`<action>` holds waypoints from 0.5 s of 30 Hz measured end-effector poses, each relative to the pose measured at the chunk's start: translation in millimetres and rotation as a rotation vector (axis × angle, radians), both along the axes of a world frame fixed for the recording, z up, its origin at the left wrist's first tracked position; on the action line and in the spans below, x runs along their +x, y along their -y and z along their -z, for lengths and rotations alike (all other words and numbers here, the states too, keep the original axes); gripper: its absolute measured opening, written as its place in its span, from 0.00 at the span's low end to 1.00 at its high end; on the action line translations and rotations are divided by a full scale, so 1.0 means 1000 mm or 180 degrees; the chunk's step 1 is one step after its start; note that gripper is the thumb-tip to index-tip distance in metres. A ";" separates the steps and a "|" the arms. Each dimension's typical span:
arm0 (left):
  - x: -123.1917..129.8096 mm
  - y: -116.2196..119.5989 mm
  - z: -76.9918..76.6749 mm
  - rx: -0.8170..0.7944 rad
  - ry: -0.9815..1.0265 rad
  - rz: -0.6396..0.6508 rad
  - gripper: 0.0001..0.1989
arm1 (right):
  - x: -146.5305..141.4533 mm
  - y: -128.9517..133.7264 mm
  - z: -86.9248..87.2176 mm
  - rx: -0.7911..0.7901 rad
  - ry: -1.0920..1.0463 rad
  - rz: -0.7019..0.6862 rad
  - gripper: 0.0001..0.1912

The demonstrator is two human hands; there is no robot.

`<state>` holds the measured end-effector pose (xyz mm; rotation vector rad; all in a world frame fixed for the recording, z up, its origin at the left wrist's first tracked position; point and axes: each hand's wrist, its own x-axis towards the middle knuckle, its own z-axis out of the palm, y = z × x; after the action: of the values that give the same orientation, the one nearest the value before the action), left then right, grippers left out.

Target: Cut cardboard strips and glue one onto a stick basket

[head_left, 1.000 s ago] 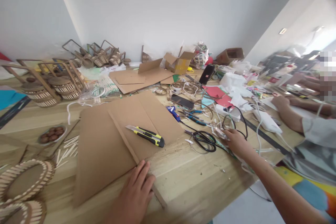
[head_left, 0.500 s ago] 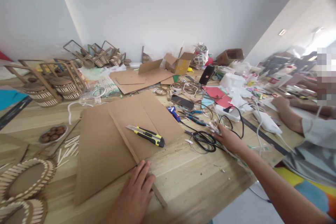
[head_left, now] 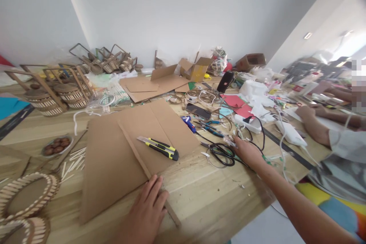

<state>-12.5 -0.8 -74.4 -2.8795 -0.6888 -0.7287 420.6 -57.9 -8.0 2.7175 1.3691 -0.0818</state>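
Note:
My left hand [head_left: 147, 207] lies with its fingers spread over a narrow cardboard strip [head_left: 134, 151], which crosses a large brown cardboard sheet [head_left: 111, 160]. On that sheet rests a yellow-and-black utility knife [head_left: 160, 148], blade out. At the right, my right hand [head_left: 246, 151] is closed at the edge of a crumpled clear plastic wrapper [head_left: 228, 140]; its fingertips are partly hidden. Just left of it are black-handled scissors [head_left: 222, 154], blue-handled pliers [head_left: 213, 129] and a blue glue gun [head_left: 188, 124].
Small lidded baskets [head_left: 71, 93] stand at the left, near a bowl of walnuts [head_left: 57, 146] and loose white sticks [head_left: 76, 160]. A phone [head_left: 198, 110], red paper [head_left: 234, 101] and a power strip [head_left: 248, 124] lie farther back. Another person's arm [head_left: 317, 126] rests at the right.
My right hand has shifted slightly within the clutter, and the clear plastic around it has moved. My left hand, the cardboard strip and the knife stay put.

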 end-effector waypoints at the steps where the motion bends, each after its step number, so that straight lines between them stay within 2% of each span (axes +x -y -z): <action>1: 0.000 0.000 0.000 0.0013 -0.0003 0.0000 0.10 | 0.002 0.001 -0.001 0.0041 -0.0027 -0.0013 0.16; 6: 0.000 0.000 -0.002 0.0011 -0.0033 0.0012 0.10 | 0.018 0.009 -0.018 0.0423 -0.0163 0.0025 0.14; 10: 0.000 0.000 -0.005 -0.0011 -0.0046 0.0010 0.11 | 0.034 0.011 -0.036 0.0640 -0.0132 0.0256 0.15; 12: 0.000 0.000 -0.005 -0.0024 -0.0014 0.0036 0.11 | 0.039 0.007 -0.036 0.0612 -0.0112 0.0354 0.16; 15: 0.000 0.000 -0.002 -0.0098 -0.0010 0.0041 0.11 | 0.038 -0.004 -0.023 0.0464 -0.0068 0.0424 0.16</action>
<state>-12.8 -0.8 -72.0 -2.9149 -0.6878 -0.7213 459.0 -54.1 15.1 2.9345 1.2439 -0.0215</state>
